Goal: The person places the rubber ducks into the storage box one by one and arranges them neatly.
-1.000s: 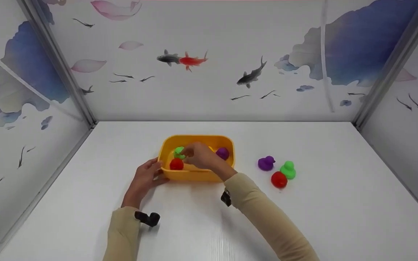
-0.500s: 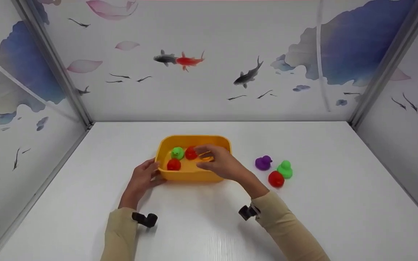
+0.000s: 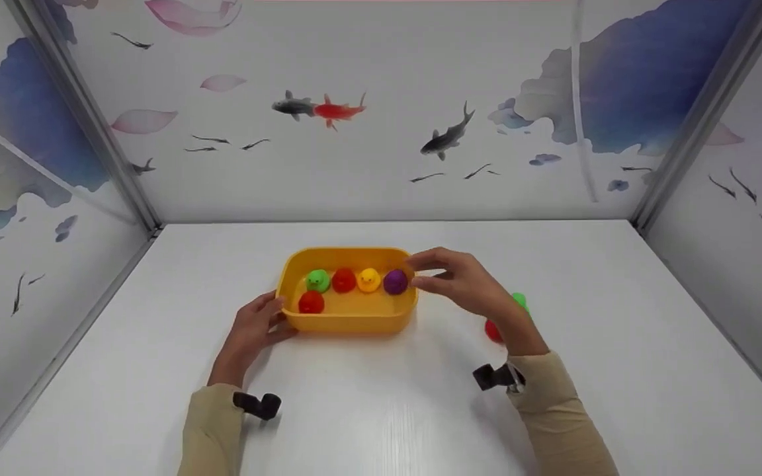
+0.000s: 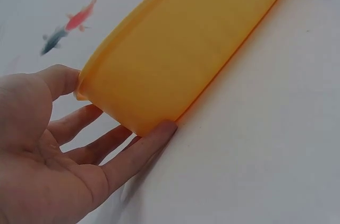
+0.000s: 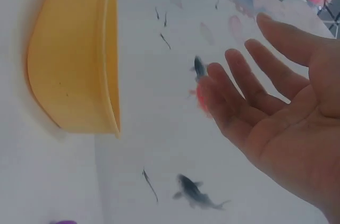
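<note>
Tub (image 3: 349,324) on table (image 3: 381,403), fish-print wall (image 3: 381,152)

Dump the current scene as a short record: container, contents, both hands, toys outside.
container: orange tray, upright on the white table
back row, left to right: green duck, red toy, yellow duck, purple toy
front left: second red toy
left_hand: left hand grips the tray's left end
right_hand: right hand holds nothing, near the tray's right end
outside: green toy and third red toy, both partly hidden by the right arm
</note>
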`<state>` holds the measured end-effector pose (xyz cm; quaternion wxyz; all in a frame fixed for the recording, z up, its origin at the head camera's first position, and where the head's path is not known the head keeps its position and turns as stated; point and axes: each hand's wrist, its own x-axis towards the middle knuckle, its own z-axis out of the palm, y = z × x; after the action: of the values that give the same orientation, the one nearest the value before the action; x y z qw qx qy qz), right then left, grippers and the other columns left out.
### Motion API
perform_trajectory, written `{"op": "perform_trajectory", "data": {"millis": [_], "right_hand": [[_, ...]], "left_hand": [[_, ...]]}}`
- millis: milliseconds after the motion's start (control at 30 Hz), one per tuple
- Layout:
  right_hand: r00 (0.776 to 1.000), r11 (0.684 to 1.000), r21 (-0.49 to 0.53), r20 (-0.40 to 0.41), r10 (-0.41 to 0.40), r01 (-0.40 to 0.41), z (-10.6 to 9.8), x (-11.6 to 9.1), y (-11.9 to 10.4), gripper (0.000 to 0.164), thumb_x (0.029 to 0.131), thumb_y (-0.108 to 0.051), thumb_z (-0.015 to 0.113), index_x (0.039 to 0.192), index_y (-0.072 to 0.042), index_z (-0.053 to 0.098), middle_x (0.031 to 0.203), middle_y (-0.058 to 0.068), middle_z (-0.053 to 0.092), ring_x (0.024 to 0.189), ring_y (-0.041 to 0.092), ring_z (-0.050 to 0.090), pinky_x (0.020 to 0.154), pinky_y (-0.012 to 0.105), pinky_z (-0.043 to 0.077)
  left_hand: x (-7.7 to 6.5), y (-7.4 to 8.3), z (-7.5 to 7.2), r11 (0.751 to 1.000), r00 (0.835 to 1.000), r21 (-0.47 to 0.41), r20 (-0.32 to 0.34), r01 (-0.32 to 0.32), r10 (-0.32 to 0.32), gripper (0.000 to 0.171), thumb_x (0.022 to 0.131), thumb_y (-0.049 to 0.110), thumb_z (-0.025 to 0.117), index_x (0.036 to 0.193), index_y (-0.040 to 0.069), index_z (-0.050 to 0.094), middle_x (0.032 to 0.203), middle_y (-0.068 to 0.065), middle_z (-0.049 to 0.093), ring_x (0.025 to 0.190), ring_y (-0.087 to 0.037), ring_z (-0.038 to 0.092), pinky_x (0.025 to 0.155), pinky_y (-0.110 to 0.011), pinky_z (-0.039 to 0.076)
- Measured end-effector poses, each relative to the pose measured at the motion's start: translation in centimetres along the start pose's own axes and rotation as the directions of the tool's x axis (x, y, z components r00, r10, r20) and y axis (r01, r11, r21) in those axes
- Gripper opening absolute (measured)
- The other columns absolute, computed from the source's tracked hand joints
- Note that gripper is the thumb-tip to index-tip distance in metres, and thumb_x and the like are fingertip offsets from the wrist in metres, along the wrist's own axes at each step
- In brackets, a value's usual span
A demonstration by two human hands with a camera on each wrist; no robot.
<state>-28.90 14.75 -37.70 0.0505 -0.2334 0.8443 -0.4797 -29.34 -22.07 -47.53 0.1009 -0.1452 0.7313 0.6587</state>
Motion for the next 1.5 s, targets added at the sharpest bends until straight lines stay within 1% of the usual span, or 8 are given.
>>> {"op": "perform_trajectory", "data": {"millis": [167,400,567,700,833,1033,1233,1500], "right_hand": [[0.996,0.999,0.002,-0.074,0.042,-0.042,-2.9,-0.8,1.4,0.04,0.096,-0.028,0.067,0.133,-0.013,0.062,0.138,0.009,0.062,0.129,0.03,0.059,0.106,0.042,0.053],[0.981,0.998,0.057,-0.187,0.046,-0.036,-6.4,-2.7,4.1,0.042,0.095,-0.031,0.069,0.132,-0.013,0.063,0.135,0.008,0.063,0.127,0.026,0.06,0.097,0.016,0.053],[0.964,0.999,0.04,-0.265,0.007,0.004,-8.3,-4.4,6.2,0.039,0.094,-0.029,0.07,0.128,-0.01,0.068,0.13,0.007,0.067,0.114,0.009,0.064,0.094,0.012,0.051],[0.955,0.999,0.019,-0.29,0.052,-0.049,-9.3,-5.2,7.6,0.04,0.092,-0.032,0.073,0.126,-0.012,0.069,0.125,-0.001,0.069,0.106,-0.001,0.064,0.09,0.012,0.052],[0.958,0.992,0.017,-0.257,0.128,-0.128,-9.3,-5.0,9.0,0.046,0.09,-0.039,0.073,0.129,-0.015,0.067,0.132,0.003,0.066,0.114,0.005,0.063,0.099,0.022,0.051],[0.963,0.975,0.065,-0.155,0.222,-0.214,-8.3,-4.2,10.9,0.051,0.09,-0.037,0.073,0.135,-0.015,0.062,0.144,0.013,0.056,0.138,0.035,0.049,0.119,0.06,0.034],[0.957,0.961,-0.006,-0.095,0.276,-0.277,-7.4,-3.6,12.1,0.051,0.093,-0.03,0.071,0.141,-0.017,0.058,0.15,0.013,0.05,0.139,0.042,0.048,0.115,0.055,0.042],[0.95,0.952,-0.043,-0.1,0.297,-0.302,-6.3,-2.7,12.9,0.056,0.093,-0.031,0.071,0.144,-0.015,0.054,0.152,0.017,0.047,0.139,0.045,0.045,0.114,0.055,0.043]], "left_hand": [[0.0,0.0,-0.1,1.0,1.0,0.005,0.006,-0.007,0.007,0.057,0.105,0.037,0.048,0.157,0.016,0.034,0.153,-0.011,0.045,0.128,-0.028,0.055,0.099,-0.033,0.056],[0.1,-0.2,0.0,1.0,1.0,0.007,0.007,-0.016,0.016,0.057,0.105,0.038,0.047,0.156,0.016,0.034,0.151,-0.01,0.048,0.127,-0.027,0.056,0.099,-0.033,0.056],[0.1,-0.2,0.0,1.0,1.0,-0.003,0.009,-0.023,0.023,0.057,0.105,0.039,0.048,0.155,0.017,0.036,0.15,-0.01,0.048,0.126,-0.027,0.056,0.098,-0.034,0.057],[0.1,-0.1,-0.1,0.999,1.0,-0.025,0.015,-0.026,0.026,0.056,0.105,0.038,0.049,0.155,0.015,0.036,0.151,-0.012,0.047,0.126,-0.028,0.056,0.098,-0.034,0.057],[0.1,-0.1,-0.1,0.999,1.0,-0.026,0.011,-0.024,0.024,0.056,0.105,0.037,0.049,0.155,0.016,0.036,0.151,-0.011,0.047,0.127,-0.028,0.056,0.097,-0.034,0.058],[0.0,-0.1,0.0,1.0,1.0,-0.011,-0.001,-0.02,0.02,0.056,0.104,0.039,0.049,0.155,0.017,0.037,0.152,-0.011,0.048,0.127,-0.027,0.056,0.098,-0.034,0.057],[0.0,-0.1,0.0,1.0,1.0,-0.014,0.005,-0.02,0.02,0.057,0.104,0.04,0.05,0.154,0.016,0.037,0.15,-0.012,0.049,0.126,-0.027,0.056,0.1,-0.035,0.056],[0.1,0.0,0.1,1.0,1.0,-0.007,-0.009,-0.022,0.022,0.055,0.105,0.038,0.048,0.154,0.016,0.037,0.147,-0.013,0.051,0.121,-0.027,0.058,0.098,-0.033,0.057]]}}
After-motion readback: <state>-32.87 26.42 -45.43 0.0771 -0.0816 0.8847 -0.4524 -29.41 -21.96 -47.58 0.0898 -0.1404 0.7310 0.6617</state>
